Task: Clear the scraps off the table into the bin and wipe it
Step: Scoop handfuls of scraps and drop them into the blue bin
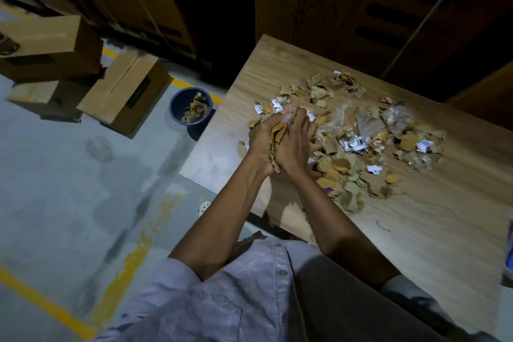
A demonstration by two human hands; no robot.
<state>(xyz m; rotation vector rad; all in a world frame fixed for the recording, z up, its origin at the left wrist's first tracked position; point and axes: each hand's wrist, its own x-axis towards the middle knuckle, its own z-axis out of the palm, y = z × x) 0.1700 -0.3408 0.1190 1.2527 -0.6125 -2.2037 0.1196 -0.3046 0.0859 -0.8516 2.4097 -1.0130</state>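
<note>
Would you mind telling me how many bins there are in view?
1. The bin stands on the floor, left of the table, with scraps in it. None other shows; the boxes might hide more.

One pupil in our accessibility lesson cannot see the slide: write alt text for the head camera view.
A person's left hand and right hand, pressed together, grip a bundle of cardboard and paper scraps over a wooden table, beside a larger pile lying on it. A blue bin on the floor left of the table already holds some scraps.
</note>
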